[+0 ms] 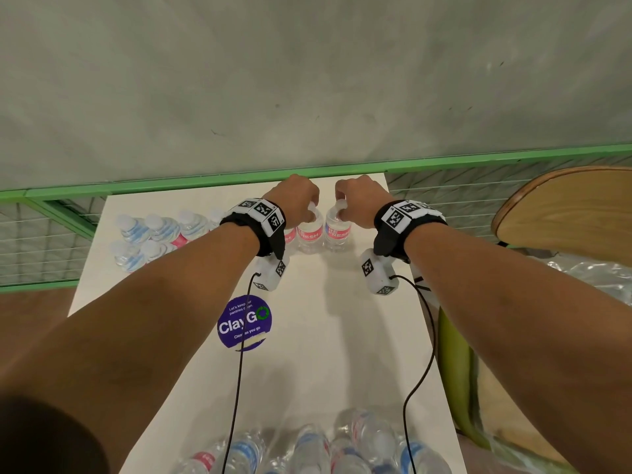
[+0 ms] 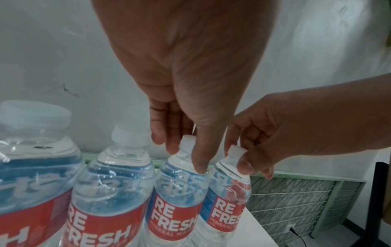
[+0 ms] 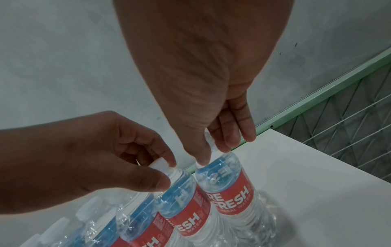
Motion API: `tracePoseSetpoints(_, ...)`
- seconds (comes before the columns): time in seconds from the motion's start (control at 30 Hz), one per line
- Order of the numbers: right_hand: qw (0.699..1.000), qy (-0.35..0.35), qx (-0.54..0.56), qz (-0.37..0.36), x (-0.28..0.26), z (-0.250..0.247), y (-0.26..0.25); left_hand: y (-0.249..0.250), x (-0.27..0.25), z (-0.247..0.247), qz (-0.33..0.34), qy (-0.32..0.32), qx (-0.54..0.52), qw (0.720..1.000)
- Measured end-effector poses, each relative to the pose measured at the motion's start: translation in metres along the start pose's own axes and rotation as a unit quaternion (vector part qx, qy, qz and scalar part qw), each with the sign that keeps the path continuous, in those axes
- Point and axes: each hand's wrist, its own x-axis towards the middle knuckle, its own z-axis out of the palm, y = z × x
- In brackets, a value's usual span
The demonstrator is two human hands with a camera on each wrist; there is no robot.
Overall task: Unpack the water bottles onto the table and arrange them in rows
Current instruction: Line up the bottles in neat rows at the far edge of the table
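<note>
White plastic caps sit under both hands at the far edge of the surface (image 1: 307, 336), toward twelve o'clock in the head view. The left hand (image 1: 297, 196) pinches the neck of one upright water bottle (image 1: 310, 234) just below its cap, thumb on the near side and fingers curled over the far side. The right hand (image 1: 359, 196) grasps the neighbouring bottle (image 1: 338, 232) the same way, thumb and fingertips closed round the cap and neck. These two bottles stand touching side by side, red "REFRESH" labels facing the person, both bases on the surface.

At nine o'clock from the left hand the row runs on: the left wrist view shows two more upright bottles (image 2: 112, 192) pressed against the held ones, all in one line. Farther out toward ten o'clock in the head view, a cluster of bottles (image 1: 150, 234) stands in two short lines near the surface's left edge.

At six o'clock, by the near edge, a group of bottles (image 1: 307, 446) lies blurred and close together; whether wrapping is round them cannot be told. Between that group and the hands a round purple "ClayGo" sticker (image 1: 245, 323) lies flat on the surface. Black cables (image 1: 239, 371) trail from the wrist cameras toward the person.

At three o'clock a wooden chair seat (image 1: 564, 213) stands beside the surface, with crumpled clear plastic (image 1: 588, 275) below it. Beyond the far edge runs a green rail (image 1: 205, 181) against a grey wall (image 1: 307, 80).
</note>
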Motion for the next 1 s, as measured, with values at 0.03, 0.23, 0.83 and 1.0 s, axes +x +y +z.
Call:
tracePoseSetpoints(0.03,1.000,0.000,0.002,0.001,0.000,0.000,0.000,0.000,0.000,0.000,-0.002,0.000,0.002,1.000)
tracePoseSetpoints(0.23,1.000,0.000,0.010,0.003,0.000,0.001,0.001,0.000,0.000,-0.001,-0.014,0.002,0.000,1.000)
tracePoseSetpoints(0.83,0.999,0.027,0.021,0.004,-0.117,-0.036,-0.044,0.045,-0.147,-0.059,0.023,0.115,-0.134,0.984)
tracePoseSetpoints(1.0,1.000,0.002,0.005,-0.010,-0.199,-0.023,-0.082,0.071,-0.227,-0.031,0.048,0.054,-0.132,0.989)
